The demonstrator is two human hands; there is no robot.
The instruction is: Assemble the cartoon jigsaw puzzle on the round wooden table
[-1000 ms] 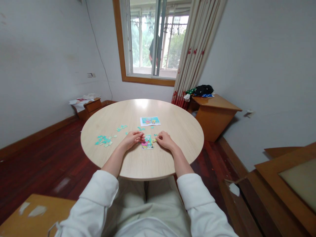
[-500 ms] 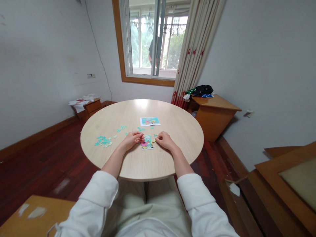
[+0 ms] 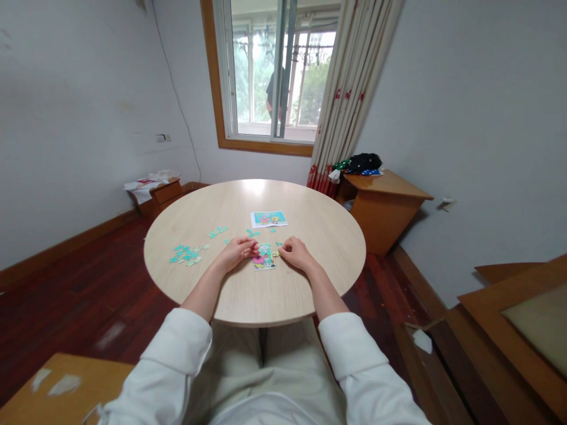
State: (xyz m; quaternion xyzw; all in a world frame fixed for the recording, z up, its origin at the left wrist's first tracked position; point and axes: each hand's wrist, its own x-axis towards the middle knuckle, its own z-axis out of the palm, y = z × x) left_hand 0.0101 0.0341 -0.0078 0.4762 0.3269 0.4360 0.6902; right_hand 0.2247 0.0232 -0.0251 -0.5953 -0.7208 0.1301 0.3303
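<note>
A partly joined jigsaw puzzle (image 3: 266, 263) with turquoise, pink and white printing lies on the table in front of me. My left hand (image 3: 240, 251) rests at its left edge, fingers loosely bent and a little apart, with nothing seen in them. On the other side, my right hand (image 3: 294, 252) has thumb and forefinger pinched at a small yellow puzzle piece (image 3: 276, 254), close to the puzzle's right edge. Just beyond the puzzle are a few loose turquoise pieces (image 3: 253, 233). Behind these lies a printed picture sheet (image 3: 269, 219) in similar colours.
On the left of the round table (image 3: 190, 206) is a heap of loose puzzle pieces (image 3: 185, 255), with a smaller group (image 3: 218, 232) behind it. A wooden cabinet (image 3: 387, 200) bearing cloths stands beyond at right. A person (image 3: 275, 94) shows through the window.
Both hands stay almost where they were, beside the puzzle. The view has tilted very slightly; no puzzle piece has visibly moved.
</note>
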